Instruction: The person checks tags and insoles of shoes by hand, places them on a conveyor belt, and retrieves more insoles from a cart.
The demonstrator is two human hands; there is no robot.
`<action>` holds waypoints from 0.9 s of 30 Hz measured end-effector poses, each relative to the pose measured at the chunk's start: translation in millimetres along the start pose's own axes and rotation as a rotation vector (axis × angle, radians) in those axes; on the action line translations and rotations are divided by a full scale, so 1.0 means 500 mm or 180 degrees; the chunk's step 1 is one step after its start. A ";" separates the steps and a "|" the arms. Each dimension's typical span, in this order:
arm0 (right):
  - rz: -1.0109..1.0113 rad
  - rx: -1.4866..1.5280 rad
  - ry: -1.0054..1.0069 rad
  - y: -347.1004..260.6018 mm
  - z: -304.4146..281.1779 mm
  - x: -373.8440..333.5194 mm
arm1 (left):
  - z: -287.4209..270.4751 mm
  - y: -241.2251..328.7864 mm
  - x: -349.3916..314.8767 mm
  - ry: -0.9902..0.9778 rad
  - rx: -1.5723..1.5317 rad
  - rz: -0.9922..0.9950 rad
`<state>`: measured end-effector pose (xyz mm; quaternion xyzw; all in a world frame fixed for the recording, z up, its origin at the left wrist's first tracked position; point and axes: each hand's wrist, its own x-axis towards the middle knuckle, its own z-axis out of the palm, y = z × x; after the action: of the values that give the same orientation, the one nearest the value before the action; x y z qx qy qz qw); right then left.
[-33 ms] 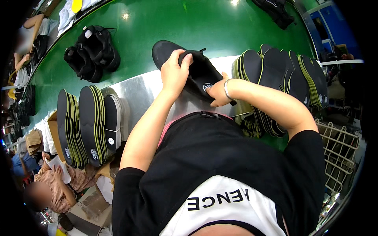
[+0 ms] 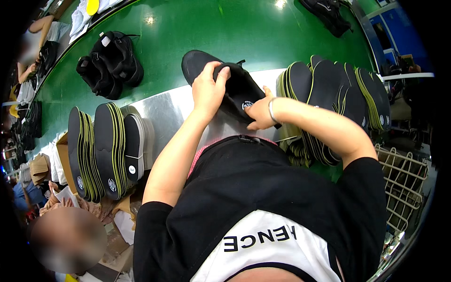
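Note:
A black shoe (image 2: 195, 65) lies tilted in front of me, its toe toward the far left and its opening toward me. My left hand (image 2: 209, 89) grips the shoe by the near-left side of its collar, thumb over the edge. At the heel end, my right hand (image 2: 262, 113) holds the shoe with the thumb pressed inside, close to a round white mark on the black insole (image 2: 246, 103). The insole's front part is hidden inside the shoe.
Stacked black insoles with yellow-green edges stand left (image 2: 110, 150) and right (image 2: 324, 84) on the metal surface (image 2: 162, 113). A pair of black shoes (image 2: 112, 61) rests on the green table (image 2: 188, 23). A wire basket (image 2: 404, 183) is at right; a person (image 2: 89, 207) is lower left.
The person at the lower left has come closer, with the head now larger in view. My hands and the shoe stay almost in place; my right hand shifts slightly left.

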<state>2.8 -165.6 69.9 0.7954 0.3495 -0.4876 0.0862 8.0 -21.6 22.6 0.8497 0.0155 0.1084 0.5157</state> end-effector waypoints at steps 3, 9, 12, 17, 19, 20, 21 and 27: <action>-0.0175 0.0349 0.1685 -0.010 0.003 0.005 | 0.003 -0.005 -0.001 -0.0050 -0.0134 -0.0162; -0.0403 0.1045 0.1064 0.029 -0.023 0.118 | 0.020 0.029 -0.015 0.0092 0.0284 0.0215; -0.0585 0.0873 0.1286 0.020 -0.049 0.131 | 0.020 0.033 -0.013 -0.0023 0.0355 0.0266; -0.0481 0.0954 0.1513 0.035 -0.025 0.166 | 0.027 0.033 -0.031 -0.0089 0.0455 0.0716; -0.0441 0.0969 0.1528 0.047 -0.019 0.170 | 0.029 0.025 -0.038 -0.0165 0.0392 0.0897; -0.0437 0.0964 0.1525 0.051 -0.019 0.171 | 0.033 0.021 -0.039 -0.0102 0.0344 0.0965; -0.0454 0.0969 0.1537 0.051 -0.025 0.174 | 0.034 0.016 -0.040 -0.0014 0.0379 0.1008; -0.0398 0.0951 0.1569 0.044 -0.027 0.191 | 0.029 -0.007 -0.034 0.0048 0.0433 0.1305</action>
<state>53.4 -130.4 -7.8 0.8707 0.3325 -0.3301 -0.1496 -5.5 -35.1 10.3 0.8670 -0.1466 0.2162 0.4243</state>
